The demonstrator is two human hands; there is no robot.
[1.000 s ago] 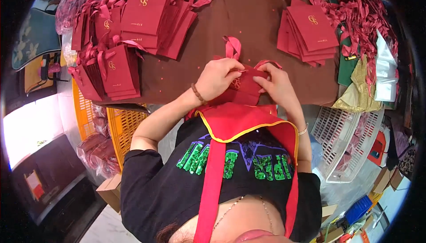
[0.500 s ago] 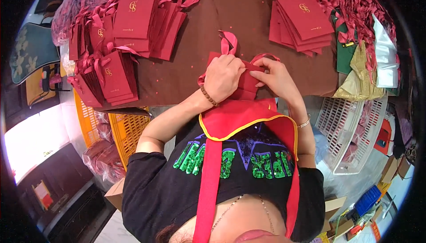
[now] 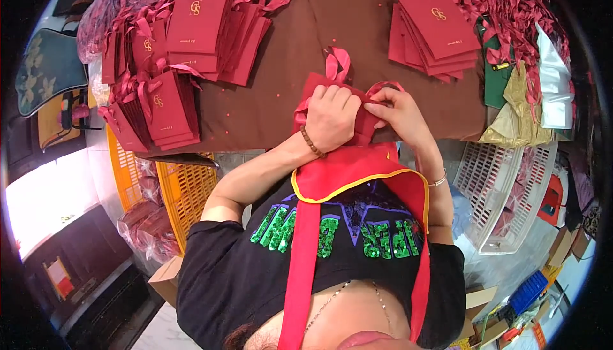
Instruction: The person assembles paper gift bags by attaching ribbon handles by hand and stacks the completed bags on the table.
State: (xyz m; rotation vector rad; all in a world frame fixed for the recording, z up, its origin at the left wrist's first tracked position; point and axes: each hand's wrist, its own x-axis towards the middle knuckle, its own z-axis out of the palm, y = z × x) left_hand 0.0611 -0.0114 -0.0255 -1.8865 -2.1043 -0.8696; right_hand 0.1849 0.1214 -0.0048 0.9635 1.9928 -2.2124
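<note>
A small red paper gift bag (image 3: 367,120) lies at the table's near edge, in front of my red apron. My left hand (image 3: 332,115), with a brown bead bracelet at its wrist, is closed in a fist-like grip over the bag's left part. A red ribbon loop (image 3: 337,64) sticks up beyond its knuckles. My right hand (image 3: 397,115) pinches at the bag's upper right edge with thumb and forefinger, where another ribbon loop (image 3: 385,85) curves behind the fingers. My hands hide much of the bag, and the exact spot under the right fingertips is too small to make out.
Stacked red gift bags with ribbons (image 3: 199,18) stand at the left. Flat red bags (image 3: 440,27) lie at the right, beside heaped red ribbons (image 3: 511,5). A brown cloth (image 3: 306,24) covers the table. Yellow crates (image 3: 185,190) and a white crate (image 3: 488,184) flank me below.
My left hand has shifted slightly right and toward me, its fist now more over the bag's middle. My right hand stays pinching at nearly the same place. The stacks are unchanged.
</note>
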